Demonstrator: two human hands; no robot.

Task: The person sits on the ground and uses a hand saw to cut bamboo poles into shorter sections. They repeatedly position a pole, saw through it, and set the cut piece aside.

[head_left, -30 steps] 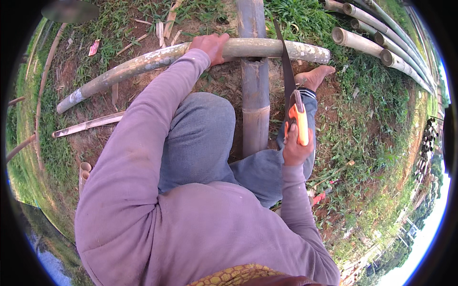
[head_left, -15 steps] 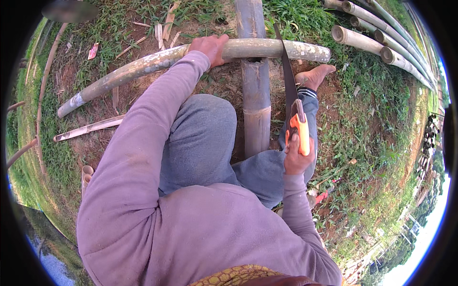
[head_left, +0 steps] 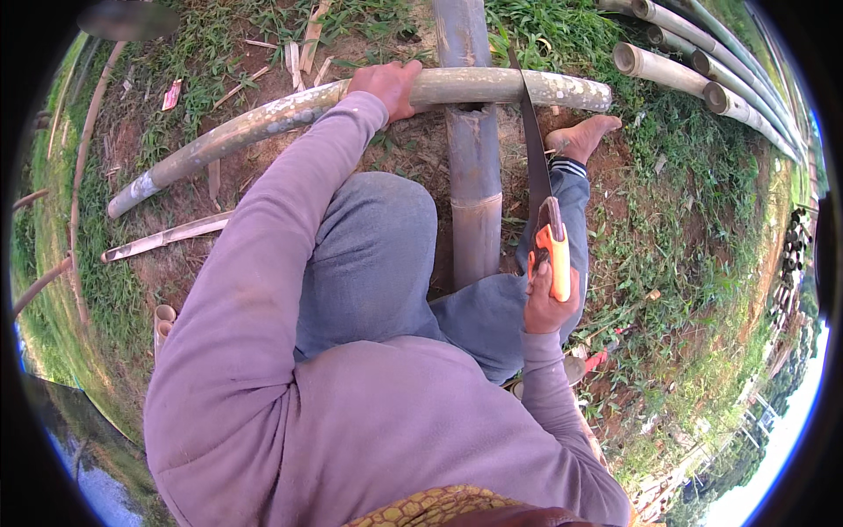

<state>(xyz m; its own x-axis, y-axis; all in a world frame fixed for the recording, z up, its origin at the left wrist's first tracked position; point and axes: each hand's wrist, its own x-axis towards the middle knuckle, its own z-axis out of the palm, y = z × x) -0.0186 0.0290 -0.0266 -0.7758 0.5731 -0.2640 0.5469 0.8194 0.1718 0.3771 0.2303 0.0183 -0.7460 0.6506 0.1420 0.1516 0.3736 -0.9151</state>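
Saw (head_left: 536,158) drawn back, right hand (head_left: 551,306) gripping handle (head_left: 560,272); left hand (head_left: 386,88) seemingly clasping bamboo pole (head_left: 470,86).

Daylight bright, fairly even over my sleeves (head_left: 272,211); shadows soft, darker beside my bent knee (head_left: 378,250). Exact light direction unclear. Sky (head_left: 795,430) burned out to white at lower right, blue-violet fringe along rim. Grass (head_left: 702,413) at lower right paled under glare. Fisheye bent stacked poles (head_left: 667,72) at upper right, squeezed trees (head_left: 795,356) near right edge into mushy detail. Corners black. Blurry dark smudge (head_left: 129,20) covered upper left. Saw blade (head_left: 536,149) fairly crisp right of centre.
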